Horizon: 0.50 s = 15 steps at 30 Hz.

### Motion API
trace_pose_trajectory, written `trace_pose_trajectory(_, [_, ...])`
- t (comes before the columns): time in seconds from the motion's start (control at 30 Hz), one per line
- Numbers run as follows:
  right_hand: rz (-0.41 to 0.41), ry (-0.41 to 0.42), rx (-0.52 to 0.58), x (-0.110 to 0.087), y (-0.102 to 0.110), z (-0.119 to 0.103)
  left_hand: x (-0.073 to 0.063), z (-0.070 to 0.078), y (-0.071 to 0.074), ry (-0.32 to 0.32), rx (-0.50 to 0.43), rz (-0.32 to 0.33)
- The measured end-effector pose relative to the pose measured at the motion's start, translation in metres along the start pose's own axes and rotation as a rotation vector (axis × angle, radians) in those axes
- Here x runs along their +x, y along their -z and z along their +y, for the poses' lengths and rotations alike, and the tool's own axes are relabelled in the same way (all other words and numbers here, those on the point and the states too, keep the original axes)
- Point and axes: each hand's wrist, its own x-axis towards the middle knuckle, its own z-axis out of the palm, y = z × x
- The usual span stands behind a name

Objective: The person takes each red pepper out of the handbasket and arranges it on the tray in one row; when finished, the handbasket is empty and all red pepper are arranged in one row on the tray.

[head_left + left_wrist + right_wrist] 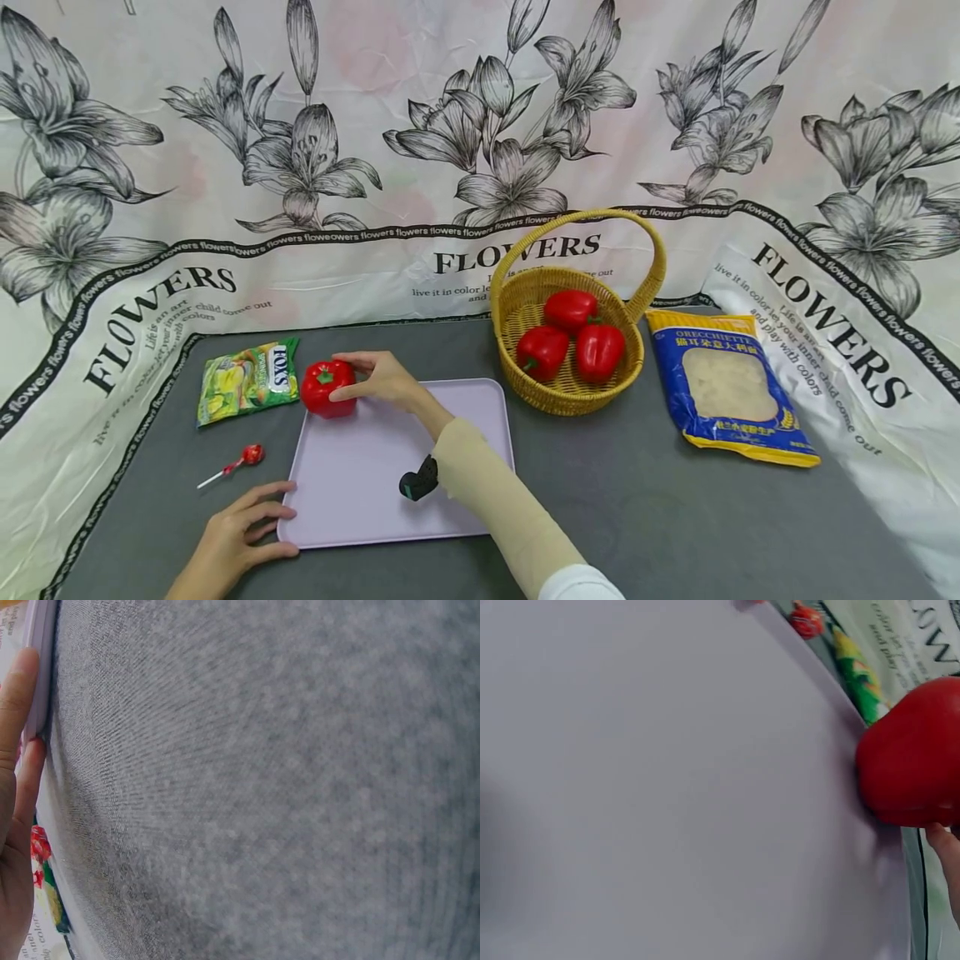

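A red bell pepper (pixel 327 389) stands at the far left corner of a pale purple tray (pixel 360 492). My right hand (pixel 382 382) holds this pepper from its right side, thumb and fingers around it. The same pepper (pixel 915 754) is at the right edge of the right wrist view, above the tray's rim, with a fingertip below it. My left hand (pixel 238 533) touches the tray's near left edge with its fingertips. In the left wrist view, the left fingers lie nearly straight against the tray's side (pixel 41 675).
A yellow wicker basket (pixel 570 400) with several red peppers stands behind the tray, to the right. Farther right lies a blue pasta bag (pixel 735 383). A green candy bag (pixel 247 383) and a red lollipop (pixel 252 454) lie to the left. A floral cloth hangs behind.
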Motion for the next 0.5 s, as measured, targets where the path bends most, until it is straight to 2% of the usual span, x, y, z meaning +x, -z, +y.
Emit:
trace_pose_trajectory(0.2, [0.008, 0.048, -0.013, 0.001, -0.01, 0.001, 0.002, 0.003, 0.0, 0.005, -0.002, -0.005])
trace_pose_trajectory(0.5, [0.017, 0.076, -0.012, 0.001, -0.016, 0.002, 0.002, 0.002, 0.001, 0.051, 0.034, -0.023])
